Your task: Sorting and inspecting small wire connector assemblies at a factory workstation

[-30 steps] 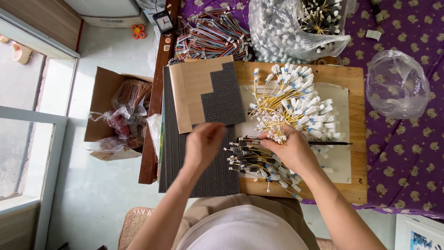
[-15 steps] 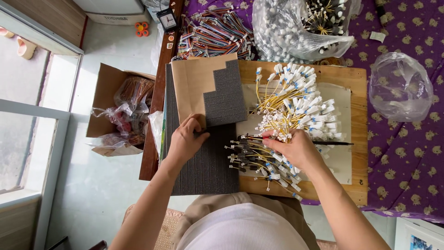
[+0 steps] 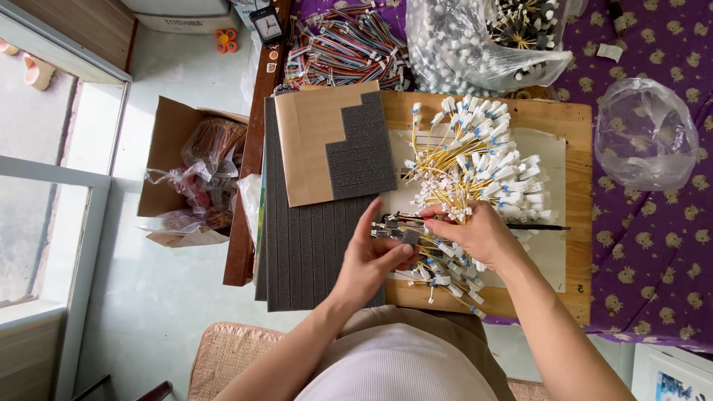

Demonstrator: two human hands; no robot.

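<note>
Left hand (image 3: 369, 260) and right hand (image 3: 475, 232) each pinch a small grey foam piece (image 3: 407, 237) above the wooden table (image 3: 575, 119); loose yellow connector wires (image 3: 475, 160) nearby could snag and scatter.

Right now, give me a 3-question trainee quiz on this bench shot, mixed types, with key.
1. True or false: the left hand rests on the cardboard box.
2. Which lies under the stepped card? A) foam sheets B) a metal tray C) the clear bag
3. Fill in: both hands meet over a bundle of yellow ___ on the wooden board.

Key: 1 false, it is at the bundle beside the right hand; 2 A; 3 wires.
</note>
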